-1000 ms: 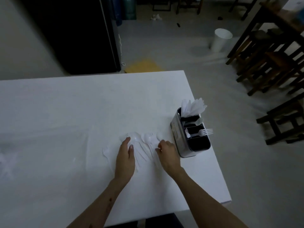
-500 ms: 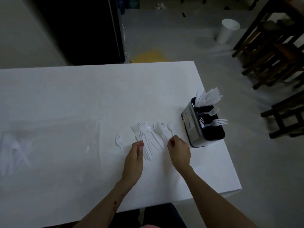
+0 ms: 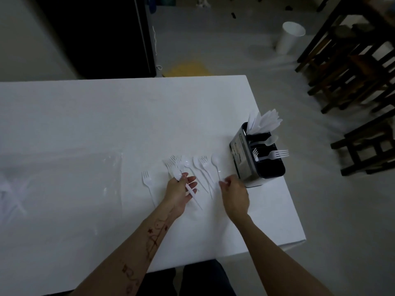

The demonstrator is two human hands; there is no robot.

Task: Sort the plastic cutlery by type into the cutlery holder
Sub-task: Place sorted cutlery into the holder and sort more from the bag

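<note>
Sorting partly done: cutlery holder [image 3: 241,154] at table [image 3: 85,116] right edge holds knives, spoon, forks; loose forks and spoons [image 3: 192,167] remain. Left hand [image 3: 178,192] pinches one utensil [image 3: 188,186]; right hand [image 3: 235,194] curled, contents unclear.

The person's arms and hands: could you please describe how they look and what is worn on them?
Both forearms are bare, with no sleeves, watch or gloves in view. The left forearm carries a dark reddish-brown drawn pattern of small stars and curling lines running along its length. The right forearm shows no markings. Rings on the left hand or right hand cannot be made out.
</note>
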